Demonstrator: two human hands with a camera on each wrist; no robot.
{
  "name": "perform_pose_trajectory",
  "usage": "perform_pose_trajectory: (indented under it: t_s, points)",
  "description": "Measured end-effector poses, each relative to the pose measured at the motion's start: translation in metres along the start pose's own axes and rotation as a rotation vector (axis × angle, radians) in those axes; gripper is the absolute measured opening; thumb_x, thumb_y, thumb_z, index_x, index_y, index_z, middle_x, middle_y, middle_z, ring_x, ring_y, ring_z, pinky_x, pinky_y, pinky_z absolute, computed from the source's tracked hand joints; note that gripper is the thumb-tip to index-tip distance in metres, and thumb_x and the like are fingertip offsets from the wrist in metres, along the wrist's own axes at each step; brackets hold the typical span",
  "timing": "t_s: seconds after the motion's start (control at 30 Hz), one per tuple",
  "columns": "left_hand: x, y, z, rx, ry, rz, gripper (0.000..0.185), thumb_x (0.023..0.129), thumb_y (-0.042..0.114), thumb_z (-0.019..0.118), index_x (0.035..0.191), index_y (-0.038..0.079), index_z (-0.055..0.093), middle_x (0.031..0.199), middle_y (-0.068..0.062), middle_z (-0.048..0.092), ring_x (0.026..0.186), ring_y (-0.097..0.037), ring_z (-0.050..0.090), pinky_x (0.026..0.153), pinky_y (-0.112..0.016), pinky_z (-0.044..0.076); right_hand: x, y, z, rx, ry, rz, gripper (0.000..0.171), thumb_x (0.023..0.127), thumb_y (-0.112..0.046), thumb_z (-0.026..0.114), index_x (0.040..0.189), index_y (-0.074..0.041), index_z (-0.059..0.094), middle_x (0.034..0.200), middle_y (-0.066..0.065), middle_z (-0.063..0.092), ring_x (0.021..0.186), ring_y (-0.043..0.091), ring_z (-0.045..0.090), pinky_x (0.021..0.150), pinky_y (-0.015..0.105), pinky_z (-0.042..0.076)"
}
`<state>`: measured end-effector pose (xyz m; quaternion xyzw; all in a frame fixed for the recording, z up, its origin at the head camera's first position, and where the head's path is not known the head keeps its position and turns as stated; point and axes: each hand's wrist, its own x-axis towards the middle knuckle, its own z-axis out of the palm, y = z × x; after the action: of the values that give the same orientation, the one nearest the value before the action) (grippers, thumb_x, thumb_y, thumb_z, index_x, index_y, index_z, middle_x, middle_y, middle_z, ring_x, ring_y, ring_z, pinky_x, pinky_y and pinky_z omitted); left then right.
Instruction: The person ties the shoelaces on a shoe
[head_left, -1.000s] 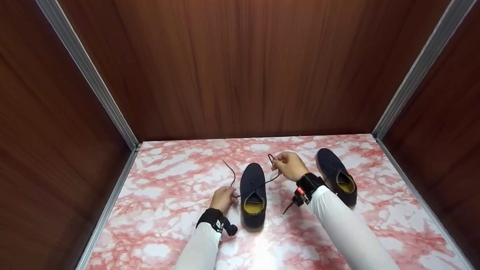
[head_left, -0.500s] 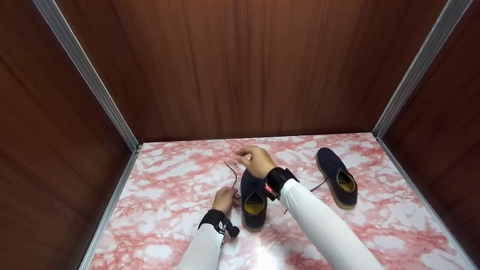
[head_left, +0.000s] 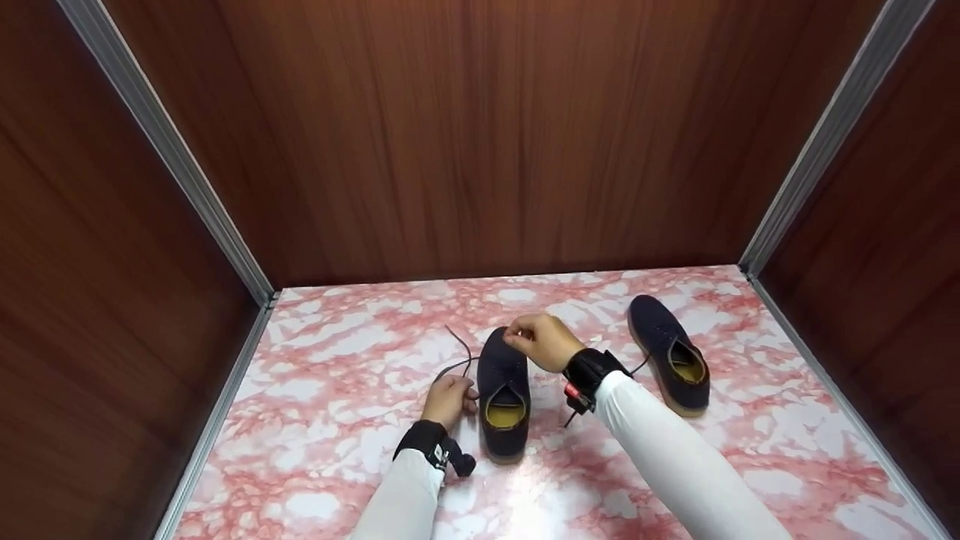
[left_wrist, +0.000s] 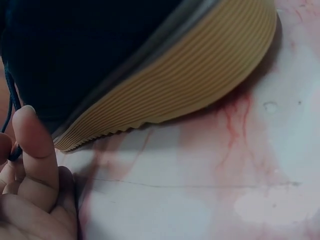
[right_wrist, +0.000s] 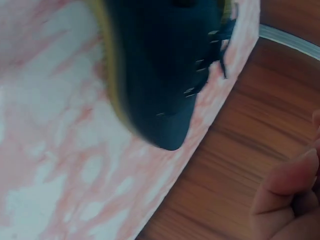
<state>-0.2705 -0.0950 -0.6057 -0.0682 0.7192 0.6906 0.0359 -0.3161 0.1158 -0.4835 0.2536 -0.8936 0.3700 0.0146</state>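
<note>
A dark navy lace-up shoe (head_left: pixel 501 442) with a yellow insole stands in the middle, toe away from me. At its left side my left hand (head_left: pixel 446 401) pinches a dark shoelace (head_left: pixel 460 340) between thumb and finger. The left wrist view shows a loop of the cord (left_wrist: pixel 10 85) by the fingers and the ribbed tan sole (left_wrist: pixel 200 70). A second lace strand (head_left: pixel 450 367) curves out left from the shoe. Over the toe hovers my right hand (head_left: pixel 547 343), fingers loosely bent with nothing seen in them. The right wrist view has the shoe's toe (right_wrist: pixel 165 120) beyond its fingers (right_wrist: pixel 290 185).
A matching shoe (head_left: pixel 667 352) stands angled to the right, its own lace partly behind my right wrist. Red-and-white marbled surface (head_left: pixel 330 420) lies below. Brown wood-grain panels (head_left: pixel 480 150) rise at the back and both sides, with metal strips at the corners.
My right hand has carried its lace strand leftward across the shoe and let go, then drawn back right over the toe. The left hand has stayed by the shoe, pinching its lace.
</note>
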Motion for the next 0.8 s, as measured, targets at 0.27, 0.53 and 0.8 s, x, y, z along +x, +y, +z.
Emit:
perform_pose_trajectory:
  t_s: [0.27, 0.53, 0.8]
  points:
    - [0.003, -0.005, -0.004, -0.172, -0.031, -0.042, 0.021, 0.104, 0.011, 0.051, 0.102, -0.007, 0.061, 0.078, -0.001, 0.062, 0.057, -0.01, 0.059, 0.061, -0.026, 0.054, -0.009, 0.007, 0.012, -0.036, -0.15, -0.006, 0.013, 0.098, -0.017, 0.072, 0.097, -0.007, 0.079, 0.087, 0.003, 0.076, 0.077, 0.005, 0.058, 0.075, 0.024, 0.049]
    - [0.003, -0.003, -0.004, -0.173, -0.027, -0.056, 0.028, 0.106, 0.016, 0.05, 0.094, -0.007, 0.063, 0.07, 0.001, 0.053, 0.054, -0.009, 0.054, 0.057, -0.024, 0.045, -0.012, 0.001, 0.036, -0.105, -0.242, -0.057, 0.016, 0.099, -0.018, 0.07, 0.103, -0.008, 0.082, 0.1, 0.005, 0.081, 0.093, 0.016, 0.072, 0.087, 0.034, 0.058]
    - [0.003, 0.0, -0.004, -0.196, -0.006, -0.098, 0.034, 0.107, 0.022, 0.054, 0.081, 0.001, 0.059, 0.067, 0.001, 0.051, 0.05, -0.008, 0.047, 0.051, -0.022, 0.043, -0.012, -0.006, 0.052, -0.147, -0.305, -0.038, 0.017, 0.099, -0.019, 0.068, 0.104, -0.009, 0.082, 0.101, 0.004, 0.081, 0.096, 0.021, 0.074, 0.091, 0.042, 0.058]
